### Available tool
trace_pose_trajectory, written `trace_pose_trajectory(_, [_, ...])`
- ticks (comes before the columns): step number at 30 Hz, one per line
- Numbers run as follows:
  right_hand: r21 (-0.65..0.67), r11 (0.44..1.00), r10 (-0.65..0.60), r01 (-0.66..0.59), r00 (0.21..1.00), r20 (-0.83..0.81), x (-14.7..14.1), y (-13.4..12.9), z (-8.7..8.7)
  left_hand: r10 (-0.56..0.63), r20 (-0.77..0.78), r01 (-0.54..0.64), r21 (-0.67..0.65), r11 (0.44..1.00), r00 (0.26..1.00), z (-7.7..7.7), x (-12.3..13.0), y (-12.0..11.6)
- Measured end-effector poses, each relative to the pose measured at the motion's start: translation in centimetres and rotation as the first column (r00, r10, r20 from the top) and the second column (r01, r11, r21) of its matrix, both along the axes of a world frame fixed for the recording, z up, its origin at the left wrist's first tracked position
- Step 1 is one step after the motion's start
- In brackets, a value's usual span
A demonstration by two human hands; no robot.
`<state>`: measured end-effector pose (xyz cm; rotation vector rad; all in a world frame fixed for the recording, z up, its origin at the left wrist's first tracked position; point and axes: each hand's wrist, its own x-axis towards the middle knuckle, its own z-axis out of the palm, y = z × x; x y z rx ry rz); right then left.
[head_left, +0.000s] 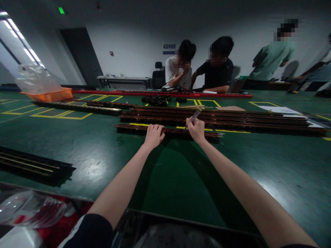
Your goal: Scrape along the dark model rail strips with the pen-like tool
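A long dark strip assembly with coppery lines [129, 128] lies across the green table in front of me. My left hand [154, 135] rests on it near its middle, fingers bent over its far edge. To the right, my right hand [196, 129] grips a grey marker pen [196, 115], its upper end pointing up and right and its lower end hidden by my fingers at the strip. Just behind lies a wider bundle of similar strips [245, 120], extending far to the right.
More dark strips [33, 163] lie at the near left. An orange tray [49, 94] with clear plastic bags stands at the far left. Black parts [155, 100] and a red rail [108, 92] lie farther back. Two people sit across the table; others stand at right.
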<state>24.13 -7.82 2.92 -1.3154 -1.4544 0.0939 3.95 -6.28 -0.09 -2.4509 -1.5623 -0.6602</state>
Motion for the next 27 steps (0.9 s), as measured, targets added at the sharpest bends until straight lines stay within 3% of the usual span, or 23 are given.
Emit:
trace_pose_trajectory(11, [-0.012, 1.000, 0.014, -0.015, 0.998, -0.063, -0.05, 0.10, 0.03, -0.022, -0.019, 0.022, 0.038, 0.999, 1.000, -0.17, 0.15, -0.08])
trace_pose_trajectory(17, [-0.025, 0.995, 0.093, -0.097, 0.988, -0.124, -0.15, 0.04, 0.06, -0.005, 0.032, 0.005, -0.019, 1.000, 0.999, 0.16, -0.08, -0.15])
trace_pose_trajectory(27, [-0.026, 0.994, 0.106, -0.111, 0.984, -0.141, -0.22, -0.13, 0.09, -0.068, 0.106, 0.077, -0.088, 0.993, 0.992, 0.10, -0.25, 0.15])
